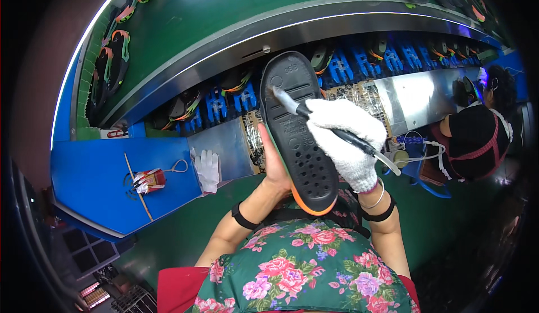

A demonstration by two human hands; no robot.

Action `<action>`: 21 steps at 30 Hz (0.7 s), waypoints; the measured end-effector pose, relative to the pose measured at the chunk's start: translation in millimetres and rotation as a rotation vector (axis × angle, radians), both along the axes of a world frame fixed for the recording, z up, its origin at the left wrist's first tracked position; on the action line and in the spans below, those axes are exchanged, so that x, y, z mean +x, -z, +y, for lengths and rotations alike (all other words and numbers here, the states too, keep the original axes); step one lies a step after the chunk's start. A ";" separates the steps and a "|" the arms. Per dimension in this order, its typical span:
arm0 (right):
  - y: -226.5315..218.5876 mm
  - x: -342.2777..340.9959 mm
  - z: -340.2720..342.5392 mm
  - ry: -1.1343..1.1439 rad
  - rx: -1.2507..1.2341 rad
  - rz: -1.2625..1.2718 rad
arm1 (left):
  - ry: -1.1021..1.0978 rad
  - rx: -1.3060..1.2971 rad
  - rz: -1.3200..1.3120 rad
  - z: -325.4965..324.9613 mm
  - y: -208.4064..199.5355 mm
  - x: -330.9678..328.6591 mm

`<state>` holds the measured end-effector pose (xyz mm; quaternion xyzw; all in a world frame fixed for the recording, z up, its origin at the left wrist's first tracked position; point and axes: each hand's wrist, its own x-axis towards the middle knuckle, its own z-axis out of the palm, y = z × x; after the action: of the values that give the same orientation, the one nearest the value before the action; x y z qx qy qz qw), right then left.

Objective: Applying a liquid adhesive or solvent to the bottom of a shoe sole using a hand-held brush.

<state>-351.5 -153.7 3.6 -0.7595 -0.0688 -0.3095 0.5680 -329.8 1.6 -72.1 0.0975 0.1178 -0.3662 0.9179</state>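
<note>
The bare left hand [273, 158] grasps a black shoe sole [295, 136], which stretches right of its visible fingers; the gloved right hand [349, 126] clenches a brush [303, 110] — bristles ahead of its fingertips, against the sole. A white glove [208, 169] lies left of the bare fingers.

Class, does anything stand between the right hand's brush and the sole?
Nothing visible does: the gloved right hand holds the brush against or just over the black sole, which the left hand grips.
</note>
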 end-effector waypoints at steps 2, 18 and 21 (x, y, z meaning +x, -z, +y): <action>-5.4 2.2 -0.1 0.019 -0.009 -0.028 | 0.013 -0.039 -0.037 1.4 7.9 -1.4; 34.2 -37.4 1.8 -0.024 -0.252 0.101 | -0.078 -0.528 -0.062 -15.0 67.2 -27.5; 35.9 -36.4 -5.1 -0.023 -0.248 0.100 | -0.098 -0.355 -0.108 -19.6 43.1 -23.9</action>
<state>-387.8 -158.8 -32.2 -0.8376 -0.0872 -0.2538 0.4758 -353.6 -18.0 -115.2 -0.0524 0.0066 -0.3306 0.9423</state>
